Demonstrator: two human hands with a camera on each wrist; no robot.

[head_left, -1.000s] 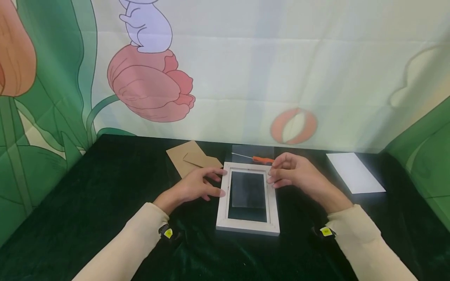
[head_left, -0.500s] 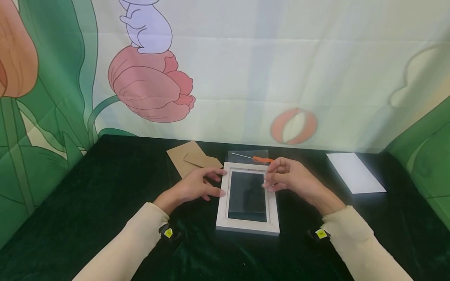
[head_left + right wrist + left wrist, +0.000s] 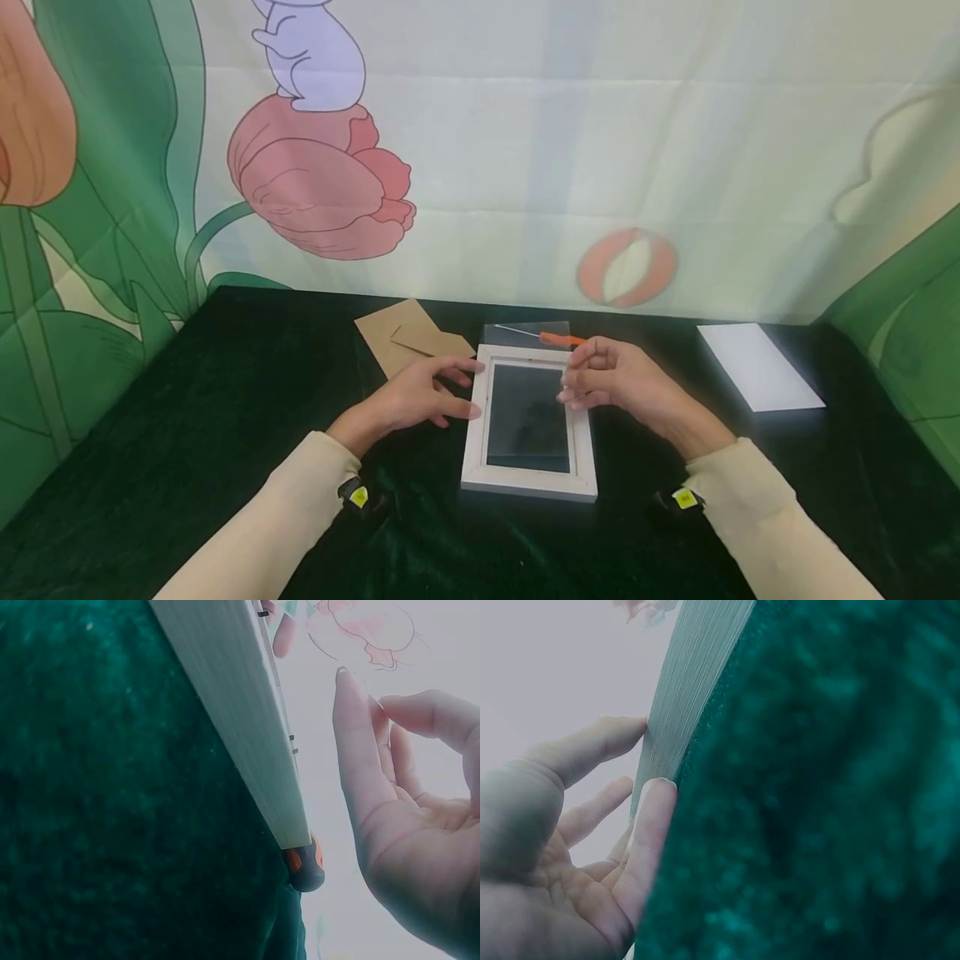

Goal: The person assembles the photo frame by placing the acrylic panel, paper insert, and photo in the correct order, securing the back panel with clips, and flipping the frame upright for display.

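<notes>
A white picture frame lies on the dark green cloth, its inner recess upward. My left hand rests its thumb and fingertips against the frame's left side; in the left wrist view, extended fingers touch the wooden edge. My right hand pinches the right edge of a clear sheet above the frame's opening. The sheet reaches past the frame's far side. Thumb and fingertips meet in the right wrist view, where the sheet cannot be made out. Whether it touches the frame is unclear.
Behind the frame lies a screwdriver with an orange handle, seen partly through the sheet. A brown backing board with a stand flap is at the back left. A white rectangular sheet or panel lies to the right. A printed curtain hangs behind.
My right hand has moved slightly left and toward me, carrying the clear sheet further over the frame's opening. In the last half second it barely moves. My left hand and the frame stay put.
</notes>
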